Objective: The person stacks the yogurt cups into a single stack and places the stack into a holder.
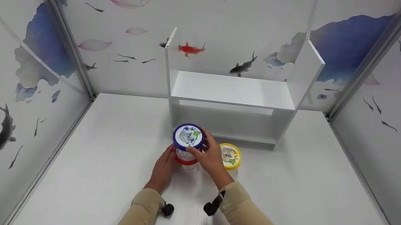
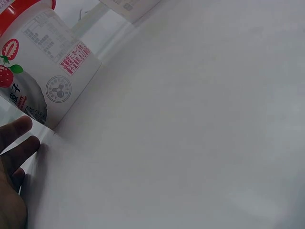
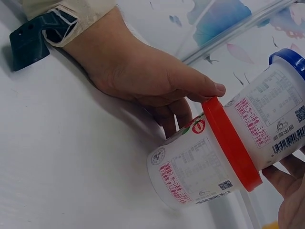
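the blue-lidded tub (image 3: 271,107) is in the right hand (image 1: 214,158), gripped near its top: the thumb lies at the edge of the blue lid (image 1: 188,136) and the fingers go round the far side. it stands directly above the red-lidded tub (image 3: 190,167), base at the red lid (image 3: 232,143), the two long axes upright and nearly in line; whether its full weight rests there i cannot tell. the right hand is nearer the upper tub. the left hand (image 1: 163,168) is beside the lower one, not clasping it, one digit at the red lid and the others loosely extended close to the wall of the tub.

both tubs are round and taper toward the base, with smooth whitish bodies printed with small text, and glossy, plastic-looking rims. the blue lid carries a flowered disc. just right of the right hand, partly hidden by it, is the yellow-lidded tub (image 1: 230,156). farther off stands a shelf unit (image 1: 234,90) of flat white boards, on a smooth white table (image 1: 114,155). behind it rises a back wall (image 1: 225,18) printed with fish and petals.
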`<state>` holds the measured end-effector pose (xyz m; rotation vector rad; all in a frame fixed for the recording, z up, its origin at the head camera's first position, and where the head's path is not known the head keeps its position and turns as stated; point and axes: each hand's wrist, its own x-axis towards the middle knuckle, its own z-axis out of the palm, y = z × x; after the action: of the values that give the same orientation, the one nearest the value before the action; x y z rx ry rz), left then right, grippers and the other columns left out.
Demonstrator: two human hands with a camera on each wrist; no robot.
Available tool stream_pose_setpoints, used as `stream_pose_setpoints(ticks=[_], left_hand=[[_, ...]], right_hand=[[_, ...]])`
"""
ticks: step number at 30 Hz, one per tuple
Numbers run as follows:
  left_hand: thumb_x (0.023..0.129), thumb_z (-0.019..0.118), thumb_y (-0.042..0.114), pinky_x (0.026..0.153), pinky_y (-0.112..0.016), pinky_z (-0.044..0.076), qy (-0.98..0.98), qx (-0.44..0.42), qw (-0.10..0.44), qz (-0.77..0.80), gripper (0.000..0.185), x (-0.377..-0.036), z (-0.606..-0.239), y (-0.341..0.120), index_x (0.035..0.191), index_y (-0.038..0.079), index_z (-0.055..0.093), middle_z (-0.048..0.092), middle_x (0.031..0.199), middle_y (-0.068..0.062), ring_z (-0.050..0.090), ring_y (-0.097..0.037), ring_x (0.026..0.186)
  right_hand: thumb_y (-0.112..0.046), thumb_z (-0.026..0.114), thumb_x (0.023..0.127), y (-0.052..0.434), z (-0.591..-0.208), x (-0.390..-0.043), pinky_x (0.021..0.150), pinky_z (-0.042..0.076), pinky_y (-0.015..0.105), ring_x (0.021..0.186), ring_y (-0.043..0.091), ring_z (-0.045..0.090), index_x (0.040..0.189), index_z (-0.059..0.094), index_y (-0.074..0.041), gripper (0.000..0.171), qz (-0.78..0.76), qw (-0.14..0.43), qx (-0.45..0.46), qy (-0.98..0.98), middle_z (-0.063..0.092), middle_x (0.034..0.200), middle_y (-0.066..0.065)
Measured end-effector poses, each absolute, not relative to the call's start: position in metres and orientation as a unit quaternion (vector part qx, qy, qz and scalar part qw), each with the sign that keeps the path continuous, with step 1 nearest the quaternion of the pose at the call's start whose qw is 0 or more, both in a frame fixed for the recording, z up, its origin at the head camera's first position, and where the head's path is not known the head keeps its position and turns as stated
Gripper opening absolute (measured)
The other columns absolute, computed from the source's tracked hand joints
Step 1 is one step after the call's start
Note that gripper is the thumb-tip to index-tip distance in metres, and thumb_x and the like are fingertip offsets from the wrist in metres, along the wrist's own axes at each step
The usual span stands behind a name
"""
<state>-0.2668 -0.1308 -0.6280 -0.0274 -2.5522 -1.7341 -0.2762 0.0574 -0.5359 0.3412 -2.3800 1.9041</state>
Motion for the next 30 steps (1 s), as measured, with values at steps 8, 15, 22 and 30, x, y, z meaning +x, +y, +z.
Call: stream_pose_setpoints(ticks=[8, 15, 22, 30], left_hand=[[0.100, 0.028, 0.072, 0.122, -0.049, 0.025, -0.834, -0.015, 0.040, -0.550, 0.074, -0.2673, -0.6293, -0.1312, 0.159, 0.028, 0.034, 0.038, 0.160, 0.007, 0.030, -0.020, 0.150], [0.097, 0.029, 0.076, 0.122, -0.049, 0.024, -0.825, 0.003, 0.018, -0.565, 0.076, -0.2683, -0.6278, -0.1307, 0.159, 0.032, 0.033, 0.036, 0.161, 0.010, 0.028, -0.018, 0.151], [0.096, 0.031, 0.075, 0.122, -0.051, 0.024, -0.824, 0.018, 0.012, -0.567, 0.077, -0.2679, -0.6250, -0.1298, 0.159, 0.031, 0.033, 0.036, 0.161, 0.008, 0.027, -0.021, 0.152], [0.100, 0.032, 0.069, 0.121, -0.050, 0.026, -0.830, 0.002, 0.030, -0.558, 0.071, -0.2680, -0.6275, -0.1303, 0.158, 0.029, 0.036, 0.039, 0.160, 0.005, 0.030, -0.022, 0.150]], right_hand=[[-0.043, 0.083, 0.081, 0.0544, -0.5375, -0.2782, 0.109, 0.045, 0.041, 0.137, 0.031, 0.050, 0.156, 0.038, -0.015, 0.092, 0.617, 0.024, 0.097, -0.781, 0.047, 0.154, 0.011], [-0.044, 0.081, 0.083, 0.0531, -0.5370, -0.2792, 0.111, 0.043, 0.042, 0.140, 0.031, 0.046, 0.158, 0.034, -0.015, 0.092, 0.613, 0.019, 0.100, -0.784, 0.044, 0.156, 0.011], [-0.043, 0.082, 0.083, 0.0537, -0.5351, -0.2804, 0.111, 0.043, 0.042, 0.139, 0.030, 0.048, 0.157, 0.035, -0.015, 0.093, 0.603, 0.023, 0.099, -0.791, 0.045, 0.155, 0.011], [-0.039, 0.083, 0.084, 0.0546, -0.5337, -0.2780, 0.109, 0.045, 0.043, 0.137, 0.031, 0.051, 0.156, 0.036, -0.012, 0.090, 0.603, 0.032, 0.098, -0.791, 0.047, 0.153, 0.013]])
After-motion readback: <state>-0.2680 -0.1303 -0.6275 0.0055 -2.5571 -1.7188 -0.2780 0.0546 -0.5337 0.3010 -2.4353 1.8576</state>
